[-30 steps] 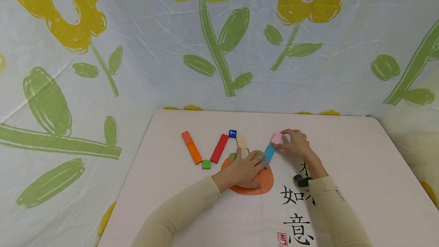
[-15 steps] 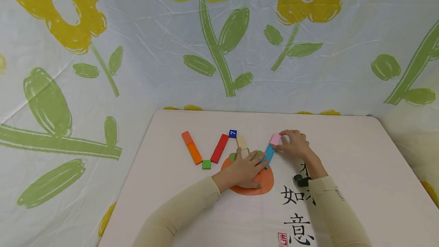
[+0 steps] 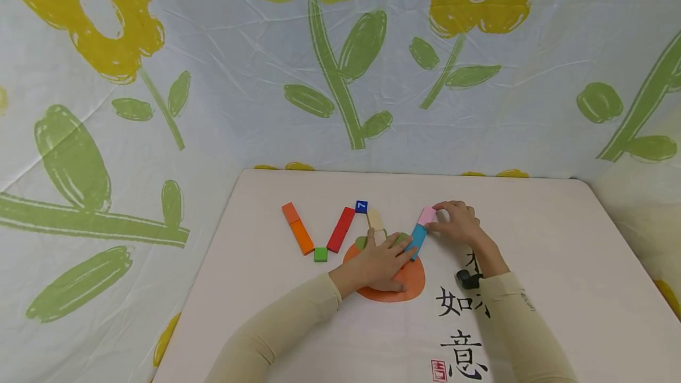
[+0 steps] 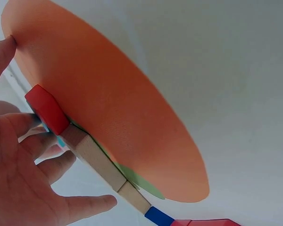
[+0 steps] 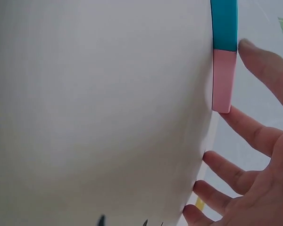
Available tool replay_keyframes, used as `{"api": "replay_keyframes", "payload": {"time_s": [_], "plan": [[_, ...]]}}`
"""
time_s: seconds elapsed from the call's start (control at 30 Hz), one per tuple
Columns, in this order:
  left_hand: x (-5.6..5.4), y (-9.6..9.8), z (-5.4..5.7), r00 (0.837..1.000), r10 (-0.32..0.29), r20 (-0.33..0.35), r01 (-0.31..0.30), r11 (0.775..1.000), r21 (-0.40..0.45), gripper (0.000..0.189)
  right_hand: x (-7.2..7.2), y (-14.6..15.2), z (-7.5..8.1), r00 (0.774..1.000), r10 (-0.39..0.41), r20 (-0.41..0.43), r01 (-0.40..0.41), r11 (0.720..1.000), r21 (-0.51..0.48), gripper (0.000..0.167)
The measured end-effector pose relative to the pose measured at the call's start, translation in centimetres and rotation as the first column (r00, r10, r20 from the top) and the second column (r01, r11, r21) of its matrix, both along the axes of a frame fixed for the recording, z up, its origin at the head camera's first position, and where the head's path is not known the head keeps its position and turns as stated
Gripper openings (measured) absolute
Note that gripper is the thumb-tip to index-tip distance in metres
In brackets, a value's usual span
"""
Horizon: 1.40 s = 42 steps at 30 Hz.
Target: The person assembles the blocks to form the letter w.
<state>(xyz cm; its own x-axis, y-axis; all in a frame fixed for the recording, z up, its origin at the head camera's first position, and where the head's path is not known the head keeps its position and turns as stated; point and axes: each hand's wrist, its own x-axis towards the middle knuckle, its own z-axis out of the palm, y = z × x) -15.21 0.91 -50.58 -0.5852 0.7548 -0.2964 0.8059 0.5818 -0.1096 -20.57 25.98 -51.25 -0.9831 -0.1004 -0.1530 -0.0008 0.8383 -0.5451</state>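
In the head view, my left hand [image 3: 379, 265] lies spread over the printed orange fruit [image 3: 412, 288], fingertips at a light-blue block [image 3: 417, 239]. The left wrist view shows its fingers beside a red block [image 4: 48, 109] and a plain wooden block [image 4: 95, 157]. My right hand [image 3: 460, 224] pinches a pink block [image 3: 427, 216] with thumb and index finger. This block lies end to end with the light-blue one. In the right wrist view, the index fingertip meets the pink block's end, the thumb is near the seam, and the other fingertips rest on the tabletop.
Left of my hands, orange blocks [image 3: 301, 236], a green cube [image 3: 320, 255], red blocks [image 3: 341, 230], a navy cube [image 3: 362, 207] marked 7 and pale wooden blocks [image 3: 375, 220] form a zigzag. A small black object [image 3: 468, 279] sits beside my right wrist. Flowered cloth [image 3: 239, 105] hangs behind the table.
The pink block has shifted slightly left and down and turned into line with the light-blue block, my right hand staying at it. My left hand has not moved.
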Motion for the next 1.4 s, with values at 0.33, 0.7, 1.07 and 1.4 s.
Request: {"api": "replay_keyframes", "payload": {"time_s": [0.33, 0.7, 1.07, 1.4], "plan": [[-0.05, -0.02, 0.16, 1.000, 0.003, 0.006, -0.003, 1.000, -0.007, 0.088, -0.34, 0.04, -0.05, 1.000, 0.000, 0.014, 0.000, 1.000, -0.014, 0.053], [-0.17, 0.01, -0.09, 1.000, 0.001, 0.014, -0.001, 1.000, -0.004, 0.088, -0.30, -0.12, 0.27, 1.000, 0.006, 0.024, -0.006, 1.000, 0.007, 0.053], [-0.18, -0.15, -0.20, 1.000, -0.004, 0.007, 0.004, 1.000, 0.002, 0.089, -0.26, -0.26, 0.10, 1.000, -0.003, 0.014, 0.002, 1.000, 0.015, 0.057], [-0.58, -0.69, -0.64, 1.000, -0.001, 0.011, 0.001, 0.998, 0.062, 0.089, -0.35, -0.22, 0.13, 1.000, 0.004, -0.002, -0.004, 1.000, -0.009, 0.060]]}}
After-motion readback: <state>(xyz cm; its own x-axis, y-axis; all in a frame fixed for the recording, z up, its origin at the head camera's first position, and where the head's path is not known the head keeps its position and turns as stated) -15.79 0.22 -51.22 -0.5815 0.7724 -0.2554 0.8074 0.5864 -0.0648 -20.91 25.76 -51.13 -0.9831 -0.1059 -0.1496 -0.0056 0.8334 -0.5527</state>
